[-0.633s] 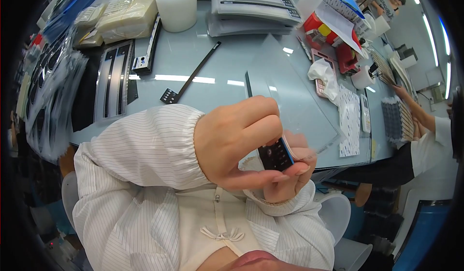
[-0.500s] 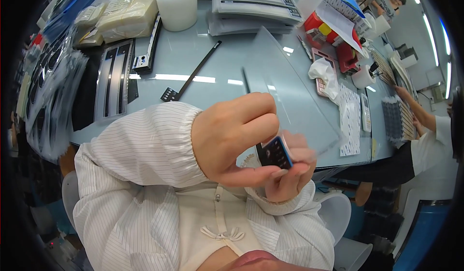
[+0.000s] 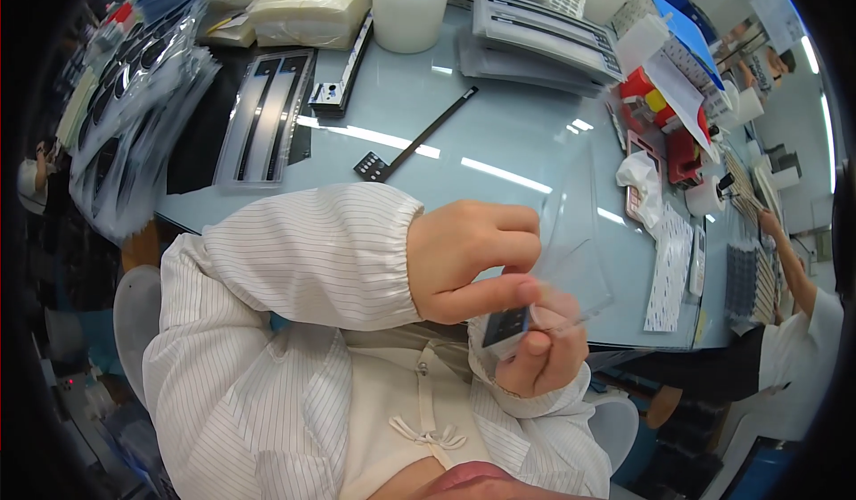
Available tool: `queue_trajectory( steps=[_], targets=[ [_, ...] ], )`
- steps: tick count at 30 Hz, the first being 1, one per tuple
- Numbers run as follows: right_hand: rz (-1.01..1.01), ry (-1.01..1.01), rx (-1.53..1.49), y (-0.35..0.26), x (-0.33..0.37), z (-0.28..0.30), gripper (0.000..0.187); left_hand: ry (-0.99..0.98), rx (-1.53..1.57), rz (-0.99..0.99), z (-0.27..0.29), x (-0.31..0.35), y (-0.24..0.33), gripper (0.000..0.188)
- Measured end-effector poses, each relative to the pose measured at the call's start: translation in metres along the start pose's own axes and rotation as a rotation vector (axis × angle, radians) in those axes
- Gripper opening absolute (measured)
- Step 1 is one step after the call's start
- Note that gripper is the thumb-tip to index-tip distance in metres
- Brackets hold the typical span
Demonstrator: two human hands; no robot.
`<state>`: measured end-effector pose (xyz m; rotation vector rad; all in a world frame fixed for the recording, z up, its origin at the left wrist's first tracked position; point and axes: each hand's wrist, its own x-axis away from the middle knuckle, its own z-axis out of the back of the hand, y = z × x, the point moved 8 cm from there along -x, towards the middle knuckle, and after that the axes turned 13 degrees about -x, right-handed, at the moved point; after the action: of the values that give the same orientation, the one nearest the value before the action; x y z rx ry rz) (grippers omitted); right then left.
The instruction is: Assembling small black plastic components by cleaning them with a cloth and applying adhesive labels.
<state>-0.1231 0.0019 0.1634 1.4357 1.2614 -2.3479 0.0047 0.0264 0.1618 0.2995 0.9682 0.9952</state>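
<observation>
Moved since the earlier frame to the near side of the left hand's (image 3: 473, 255) thumb, the dark panel (image 3: 506, 326) is held, near and right of the loose strip (image 3: 426, 138), in the curled right hand (image 3: 548, 344). The left fingers are curled, the thumb laid out straight; whether anything is gripped there cannot be told. Right of the strip a clear sheet (image 3: 584, 273) is seen; beyond it, the roll (image 3: 412, 14).
</observation>
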Motion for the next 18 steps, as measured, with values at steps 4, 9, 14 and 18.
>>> queue_trajectory(
  steps=[4, 9, 14, 18],
  targets=[
    [0.021, -0.115, 0.128, -0.002, -0.005, -0.014, 0.019, -0.09, 0.068, 0.068, -0.004, 0.007, -0.001, 0.038],
    [-0.025, -0.134, 0.073, 0.002, -0.015, -0.019, 0.006, -0.051, 0.059, 0.113, 0.001, 0.014, -0.012, 0.032],
    [-0.072, 0.05, 0.125, 0.008, -0.01, -0.003, 0.019, -0.002, 0.053, 0.083, 0.015, 0.022, -0.003, 0.025],
    [-0.229, 0.193, 0.189, 0.026, -0.011, 0.02, 0.032, -0.12, 0.154, 0.359, 0.018, 0.04, -0.014, 0.014]
  ],
)
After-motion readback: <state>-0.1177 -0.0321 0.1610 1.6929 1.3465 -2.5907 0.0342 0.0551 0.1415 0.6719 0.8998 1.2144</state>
